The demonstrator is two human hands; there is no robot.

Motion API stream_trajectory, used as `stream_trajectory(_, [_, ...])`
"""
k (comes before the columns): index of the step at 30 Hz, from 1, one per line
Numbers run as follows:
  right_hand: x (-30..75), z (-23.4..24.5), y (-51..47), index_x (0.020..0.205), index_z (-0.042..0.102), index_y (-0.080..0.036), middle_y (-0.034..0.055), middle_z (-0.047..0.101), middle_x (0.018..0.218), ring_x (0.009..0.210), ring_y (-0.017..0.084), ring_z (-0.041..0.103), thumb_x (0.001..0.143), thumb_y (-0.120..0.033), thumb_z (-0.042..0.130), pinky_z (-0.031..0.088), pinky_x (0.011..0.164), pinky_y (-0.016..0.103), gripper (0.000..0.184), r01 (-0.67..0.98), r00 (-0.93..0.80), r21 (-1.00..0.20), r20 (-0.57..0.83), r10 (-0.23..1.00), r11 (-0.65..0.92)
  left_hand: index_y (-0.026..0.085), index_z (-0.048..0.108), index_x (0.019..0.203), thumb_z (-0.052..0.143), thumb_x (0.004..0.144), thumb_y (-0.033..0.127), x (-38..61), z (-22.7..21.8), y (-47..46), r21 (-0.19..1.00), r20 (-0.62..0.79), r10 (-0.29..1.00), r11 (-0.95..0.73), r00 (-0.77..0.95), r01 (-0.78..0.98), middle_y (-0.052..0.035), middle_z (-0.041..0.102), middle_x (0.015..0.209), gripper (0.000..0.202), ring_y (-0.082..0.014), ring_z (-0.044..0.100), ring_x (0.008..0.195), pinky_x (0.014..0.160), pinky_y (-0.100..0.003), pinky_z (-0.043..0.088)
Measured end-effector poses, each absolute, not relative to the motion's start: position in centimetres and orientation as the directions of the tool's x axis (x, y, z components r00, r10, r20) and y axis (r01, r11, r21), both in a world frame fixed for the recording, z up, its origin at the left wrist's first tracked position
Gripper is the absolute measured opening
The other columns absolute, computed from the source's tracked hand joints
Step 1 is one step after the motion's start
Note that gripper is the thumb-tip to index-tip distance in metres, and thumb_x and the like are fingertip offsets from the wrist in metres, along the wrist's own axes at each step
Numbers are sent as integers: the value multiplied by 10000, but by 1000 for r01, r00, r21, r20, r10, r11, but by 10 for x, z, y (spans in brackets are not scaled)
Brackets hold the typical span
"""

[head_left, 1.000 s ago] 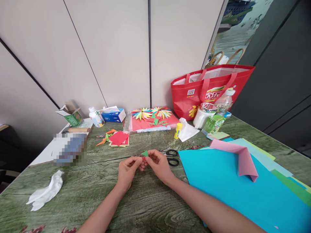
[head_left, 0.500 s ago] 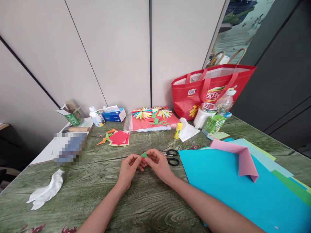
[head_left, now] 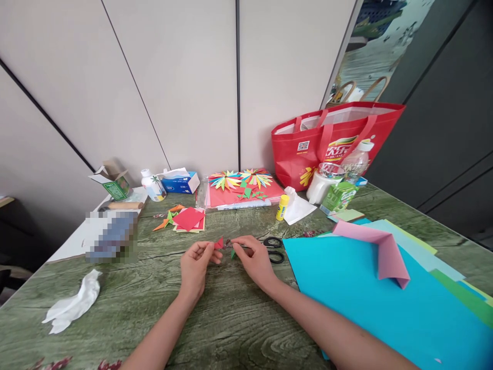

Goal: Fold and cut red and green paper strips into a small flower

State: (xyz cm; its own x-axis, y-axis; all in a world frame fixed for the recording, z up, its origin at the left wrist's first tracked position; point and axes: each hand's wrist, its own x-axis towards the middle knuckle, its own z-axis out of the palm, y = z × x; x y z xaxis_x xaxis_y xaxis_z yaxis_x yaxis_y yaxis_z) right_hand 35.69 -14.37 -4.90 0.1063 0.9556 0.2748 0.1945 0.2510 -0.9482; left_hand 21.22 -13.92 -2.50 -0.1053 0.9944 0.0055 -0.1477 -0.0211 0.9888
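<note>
Between the thumb and fingers of my left hand [head_left: 195, 264] is a small folded piece of red paper [head_left: 219, 243]. My right hand [head_left: 252, 259] pinches a small green piece of paper [head_left: 233, 253], mostly covered by the fingers. A short gap separates the two pieces, just above the table [head_left: 215, 318]. Black-handled scissors [head_left: 276, 256] lie directly behind my right hand, which hides their blades. A stack of square papers [head_left: 189, 219] rests beyond my left hand, beside an orange and green folded paper piece [head_left: 166, 220].
A large blue sheet [head_left: 346, 288] with a folded pink paper [head_left: 387, 257] covers the right side. A glue stick [head_left: 282, 207] stands behind the scissors. Paper stars [head_left: 225, 180] lie on a plastic-wrapped pack at the back. A crumpled tissue [head_left: 75, 303] lies left; a red bag [head_left: 292, 154] stands back right.
My hands have moved apart, the left one shifting left. The red and green papers, previously together between both hands, are now separate, red in the left and green in the right.
</note>
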Motion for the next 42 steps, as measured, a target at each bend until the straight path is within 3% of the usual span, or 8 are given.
stream_trajectory(2, [355,-48,-146,814,666,-184,61,631,830,676,156,566,781,-277,511,407,472,214,184,168,85,-953,268,960,252,131,590,698,645,682,248,214,-25,-141,991,20,998,-28,-58,-134,-4,649,530,130,-98,555,434,483,-213,451])
stream_trajectory(8, [352,-51,-146,731,607,-157,44,580,852,397,47,434,753,-309,549,345,368,197,165,-28,18,-981,189,982,189,135,595,691,651,684,251,216,-29,-143,997,11,999,-8,32,-77,1,645,531,129,-107,566,460,499,-221,472])
stream_trajectory(15, [351,-49,-148,707,559,-152,-21,528,526,438,101,503,739,-275,541,371,416,197,128,17,2,-993,116,993,116,129,595,672,665,667,247,217,-29,-144,999,-11,999,13,42,-52,-7,661,537,137,-111,595,466,518,-214,492])
stream_trajectory(22, [350,-57,-151,655,533,-165,-1,565,585,500,113,516,709,-183,524,418,495,218,57,297,40,-898,351,936,324,145,600,831,694,620,218,218,-30,-146,993,-60,994,68,89,-97,24,657,541,242,-141,625,485,513,-251,532])
stream_trajectory(25, [353,-58,-152,674,550,-168,8,575,612,520,113,515,735,-178,508,421,508,217,74,370,-17,-823,457,889,431,124,633,735,680,625,216,219,-27,-146,994,-77,993,83,90,-66,7,659,537,151,-129,619,474,510,-229,531])
stream_trajectory(32, [354,-54,-152,854,649,-176,51,646,740,644,132,574,782,-153,496,451,598,238,171,322,-98,-742,592,800,588,124,644,676,697,597,208,218,-27,-145,983,-109,993,115,51,-144,3,666,546,127,-119,611,451,497,-216,528])
stream_trajectory(39, [349,-50,-153,650,591,-161,-9,588,558,478,109,523,724,-212,538,422,468,209,104,123,47,-949,299,953,291,124,650,717,699,621,237,218,-26,-146,978,-122,984,142,130,-154,-17,683,593,156,-142,636,514,551,-252,546])
stream_trajectory(42, [350,-49,-153,617,560,-163,-21,560,541,465,101,495,706,-209,541,397,452,201,102,110,55,-959,270,961,263,134,658,782,701,619,240,219,-23,-146,983,-100,984,121,150,-138,-12,685,604,199,-148,635,519,547,-269,549])
